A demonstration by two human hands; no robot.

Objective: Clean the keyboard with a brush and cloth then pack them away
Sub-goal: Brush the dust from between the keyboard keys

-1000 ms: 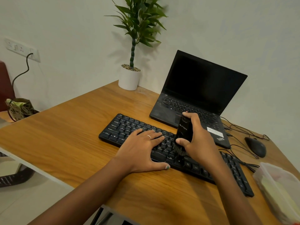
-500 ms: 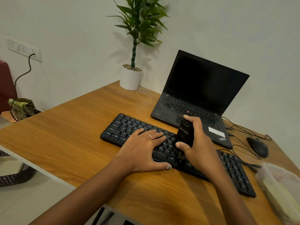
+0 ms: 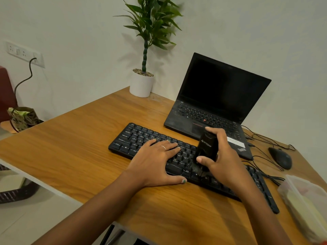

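Brush [image 3: 207, 149] slid nearer; left hand [image 3: 155, 161] flat.

The laptop [image 3: 208, 110] palm rest reads "ThinkPad".

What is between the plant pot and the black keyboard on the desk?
Nothing. In the head view, only bare wooden desk lies between the white plant pot and the keyboard.
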